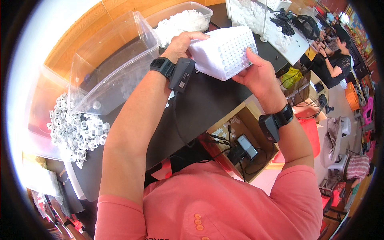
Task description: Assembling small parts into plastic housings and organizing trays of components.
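White, dot-rowed boxy piece (pixel 218 52) gripped by left hand (pixel 182 44), right hand (pixel 260 77)

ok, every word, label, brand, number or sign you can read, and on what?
No complete text readable.
Black left-wrist device: pale print and square code, too small to read.
Pink shirt: dark lettering, cut off by the lower edge.
White dotted block: no lettering I can make out.

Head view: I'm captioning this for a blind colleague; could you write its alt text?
The left hand and right hand hold a white boxy object, one face covered in rows of round marks, over a dark table. To the left are a clear plastic bin and a pile of small pale parts.
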`<state>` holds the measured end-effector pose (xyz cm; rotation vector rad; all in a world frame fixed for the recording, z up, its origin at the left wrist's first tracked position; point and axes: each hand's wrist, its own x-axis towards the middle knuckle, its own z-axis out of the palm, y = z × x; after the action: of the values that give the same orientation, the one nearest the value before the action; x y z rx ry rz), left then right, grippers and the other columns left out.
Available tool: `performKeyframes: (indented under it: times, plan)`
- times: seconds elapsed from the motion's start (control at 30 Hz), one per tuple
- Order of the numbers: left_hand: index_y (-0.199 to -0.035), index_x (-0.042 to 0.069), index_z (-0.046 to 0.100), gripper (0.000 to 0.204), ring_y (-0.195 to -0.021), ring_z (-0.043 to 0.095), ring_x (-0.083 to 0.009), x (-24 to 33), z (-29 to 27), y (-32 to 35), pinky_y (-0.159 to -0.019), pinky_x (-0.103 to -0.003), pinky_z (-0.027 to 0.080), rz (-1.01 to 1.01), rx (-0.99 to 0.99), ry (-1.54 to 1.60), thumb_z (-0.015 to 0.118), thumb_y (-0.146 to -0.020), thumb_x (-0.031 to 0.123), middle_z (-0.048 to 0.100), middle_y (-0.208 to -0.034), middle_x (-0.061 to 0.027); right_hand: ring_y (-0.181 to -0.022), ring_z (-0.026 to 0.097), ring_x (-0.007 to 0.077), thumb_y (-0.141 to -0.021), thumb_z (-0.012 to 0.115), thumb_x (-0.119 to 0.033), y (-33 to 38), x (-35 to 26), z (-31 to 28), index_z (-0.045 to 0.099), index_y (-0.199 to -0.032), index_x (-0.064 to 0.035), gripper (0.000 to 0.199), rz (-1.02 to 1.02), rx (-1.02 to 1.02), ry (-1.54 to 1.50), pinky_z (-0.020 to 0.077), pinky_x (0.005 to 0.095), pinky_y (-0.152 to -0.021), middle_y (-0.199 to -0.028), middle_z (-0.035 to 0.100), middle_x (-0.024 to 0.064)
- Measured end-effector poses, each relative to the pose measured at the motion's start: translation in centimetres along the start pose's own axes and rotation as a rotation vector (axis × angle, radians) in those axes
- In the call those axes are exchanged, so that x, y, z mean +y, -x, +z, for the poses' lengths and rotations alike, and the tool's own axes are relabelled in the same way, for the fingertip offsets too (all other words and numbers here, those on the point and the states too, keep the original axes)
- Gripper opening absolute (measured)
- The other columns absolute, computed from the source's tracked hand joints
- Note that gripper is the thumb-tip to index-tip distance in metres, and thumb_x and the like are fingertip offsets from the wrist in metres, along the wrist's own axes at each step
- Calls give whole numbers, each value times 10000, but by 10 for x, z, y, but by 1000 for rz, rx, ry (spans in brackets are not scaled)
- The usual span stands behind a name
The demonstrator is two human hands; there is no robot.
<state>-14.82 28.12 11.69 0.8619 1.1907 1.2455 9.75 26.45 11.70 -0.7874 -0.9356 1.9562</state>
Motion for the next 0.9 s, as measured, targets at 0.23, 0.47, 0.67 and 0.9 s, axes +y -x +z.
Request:
performKeyframes:
  times: [0.23,0.47,0.67,0.9]
  plan:
    - [-1274,23,607,648,-1212,520,-313,-2,7,14,-995,-486,385,-42,-77,21,803,-723,301,620,-1246,-171,-1280,548,286,-1004,550,-334,11,22,-16,442,-1435,-70,517,-46,-16,-132,418,532,-1061,-1394,567,100]
    - [-1266,-21,609,624,-1147,572,-307,-8,14,21,-1000,-455,416,17,-112,155,809,-720,206,647,-1199,-167,-1323,506,306,-991,565,-301,14,36,-25,401,-1465,-54,560,-96,-115,-238,396,555,-1074,-1448,520,117]
    - [-1284,-61,594,655,-1094,615,-276,-14,10,21,-1006,-406,454,66,-116,200,823,-688,85,662,-1162,-157,-1354,473,319,-983,571,-295,19,43,-29,386,-1473,-41,583,-112,-109,-260,372,577,-1089,-1473,493,128]
    - [-1306,-53,581,725,-1106,619,-265,-21,7,28,-1001,-386,467,111,-137,201,843,-642,71,661,-1166,-148,-1321,497,293,-963,584,-220,31,54,-33,420,-1464,-100,540,-101,-179,-332,375,559,-1081,-1442,524,90]
